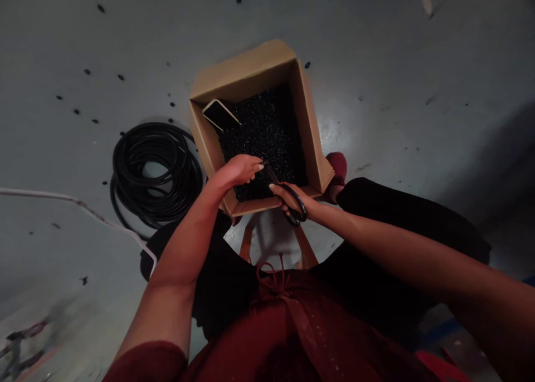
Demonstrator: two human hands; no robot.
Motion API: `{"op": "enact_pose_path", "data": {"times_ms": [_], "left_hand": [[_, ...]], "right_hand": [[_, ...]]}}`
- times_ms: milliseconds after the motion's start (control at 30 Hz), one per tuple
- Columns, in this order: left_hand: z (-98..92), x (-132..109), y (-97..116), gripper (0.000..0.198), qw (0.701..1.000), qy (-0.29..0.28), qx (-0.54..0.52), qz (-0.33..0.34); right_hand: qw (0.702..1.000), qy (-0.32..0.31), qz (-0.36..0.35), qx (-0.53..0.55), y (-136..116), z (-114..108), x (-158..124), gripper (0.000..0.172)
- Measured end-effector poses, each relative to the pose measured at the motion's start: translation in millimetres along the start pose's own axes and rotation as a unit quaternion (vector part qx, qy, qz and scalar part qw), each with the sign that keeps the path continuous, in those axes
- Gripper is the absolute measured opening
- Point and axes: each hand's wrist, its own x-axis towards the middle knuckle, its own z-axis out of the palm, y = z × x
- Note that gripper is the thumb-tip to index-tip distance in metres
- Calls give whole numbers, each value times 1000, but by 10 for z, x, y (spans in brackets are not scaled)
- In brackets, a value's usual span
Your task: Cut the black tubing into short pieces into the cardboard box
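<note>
Over the near part of an open cardboard box (244,73), my right hand (290,197) is wrapped around a pair of black-handled scissors (297,218). Their blades point up and left toward my left hand (243,169). The left fingers are pinched on a small black piece (264,163) close to the blade tips; its exact shape is hard to make out. Beneath both hands, a mass of small black pieces (267,120) fills the bottom of the box. A phone-like dark slab with a pale edge (220,114) leans in the box's far left corner.
A coil of black hose or cable (156,153) lies on the floor left of the box. Black bits (121,77) are scattered around it. A pale cord (104,219) runs in from the left to my leg. Wooden stool legs (306,248) stand between my knees.
</note>
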Motion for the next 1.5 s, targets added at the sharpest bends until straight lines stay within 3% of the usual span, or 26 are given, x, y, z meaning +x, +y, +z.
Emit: {"op": "enact_pose_path", "data": {"times_ms": [67, 133, 267, 400, 600, 1000, 1233, 1500], "left_hand": [[-54, -27, 85, 23, 1000, -6, -6, -20], [-130, -51, 188, 27, 1000, 22, -5, -11], [-272, -106, 326, 25, 996, 85, -18, 28], [-331, -148, 344, 28, 992, 114, -49, 24], [-368, -184, 369, 37, 995, 85, -43, 35], [-421, -218, 406, 35, 997, 66, 2, 38], [-442, -223, 392, 33, 998, 52, 28, 39], [-435, -228, 426, 28, 994, 33, 101, 24]], "right_hand": [[999, 14, -7, 41, -50, -24, 56, 35], [997, 29, -43, 58, -151, -54, 73, 37], [988, 68, -132, 30, -409, -118, -1, 32], [983, 69, -170, -19, -554, -171, -77, 28], [979, 47, -182, -80, -558, -218, -114, 40], [979, 5, -190, -76, -606, -228, -190, 41], [966, -15, -215, -141, -569, -280, -167, 54], [960, -17, -188, -205, -655, -283, -263, 57]]}}
